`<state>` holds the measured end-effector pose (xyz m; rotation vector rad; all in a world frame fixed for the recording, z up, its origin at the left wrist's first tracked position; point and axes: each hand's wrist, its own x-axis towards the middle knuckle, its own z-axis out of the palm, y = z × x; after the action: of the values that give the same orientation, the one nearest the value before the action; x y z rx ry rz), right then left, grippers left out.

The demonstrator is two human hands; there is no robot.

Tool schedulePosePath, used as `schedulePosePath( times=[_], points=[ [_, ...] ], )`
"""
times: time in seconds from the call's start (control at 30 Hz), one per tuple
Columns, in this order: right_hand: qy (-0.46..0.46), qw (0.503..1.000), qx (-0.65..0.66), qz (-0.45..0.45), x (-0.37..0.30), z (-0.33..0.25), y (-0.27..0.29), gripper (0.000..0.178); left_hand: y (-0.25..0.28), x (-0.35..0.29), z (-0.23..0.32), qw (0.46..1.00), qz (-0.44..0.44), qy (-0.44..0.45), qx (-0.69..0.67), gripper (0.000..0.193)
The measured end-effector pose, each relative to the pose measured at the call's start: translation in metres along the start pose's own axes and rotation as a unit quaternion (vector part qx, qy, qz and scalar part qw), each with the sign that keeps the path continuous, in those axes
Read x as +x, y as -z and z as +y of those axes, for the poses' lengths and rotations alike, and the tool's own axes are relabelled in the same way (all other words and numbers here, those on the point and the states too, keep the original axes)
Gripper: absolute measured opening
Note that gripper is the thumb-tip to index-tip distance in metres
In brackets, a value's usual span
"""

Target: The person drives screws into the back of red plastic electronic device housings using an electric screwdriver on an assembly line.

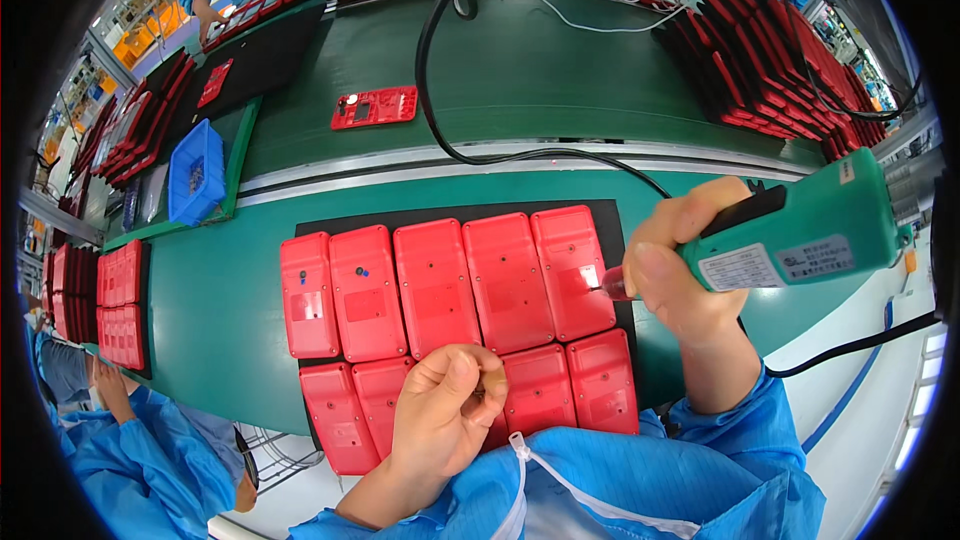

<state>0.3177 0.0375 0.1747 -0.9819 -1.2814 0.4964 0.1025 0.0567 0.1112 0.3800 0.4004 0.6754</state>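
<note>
Red plastic casings (437, 285) lay flat, side by side in two rows, corners rounded, small holes in upward faces. Green power screwdriver (855, 208) held aslant, red nose at far row's rightmost casing (570, 258); contact unclear.

Green tabletop (220, 320); metal rail (340, 172) along its far edge; darker green surface (520, 70) beyond. Pale floor (815, 395) past near right corner.

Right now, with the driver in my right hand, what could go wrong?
The driver points at the back row's right-end case; a slip might scratch it. Your left hand is over the front row and could nudge it. The black cable looping toward your right hand might snag.
</note>
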Motion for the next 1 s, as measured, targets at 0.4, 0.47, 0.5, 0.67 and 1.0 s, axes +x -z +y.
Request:
schedulePosePath(
  times=[0.4,0.47,0.5,0.67,1.0],
  points=[
    [0.050,0.976,0.212,0.026,-0.021,-0.053,-0.011,0.032,-0.016,-0.001,-0.004,0.990,0.080,0.112,-0.024,0.022],
    [0.077,0.965,0.247,0.053,-0.027,-0.068,-0.021,0.031,-0.022,0.002,-0.008,0.988,0.071,0.132,-0.038,0.023],
    [0.076,0.966,0.246,0.036,-0.028,-0.065,-0.025,0.032,-0.027,0.002,-0.007,0.985,0.103,0.134,-0.019,0.025],
    [0.053,0.968,0.245,-0.026,-0.032,-0.059,-0.026,0.033,-0.017,0.002,-0.008,0.987,0.079,0.138,-0.018,0.026],
    [0.090,0.981,0.172,0.001,-0.027,-0.063,-0.038,0.027,-0.014,0.001,-0.012,0.988,0.055,0.140,-0.028,0.027]
  ],
)
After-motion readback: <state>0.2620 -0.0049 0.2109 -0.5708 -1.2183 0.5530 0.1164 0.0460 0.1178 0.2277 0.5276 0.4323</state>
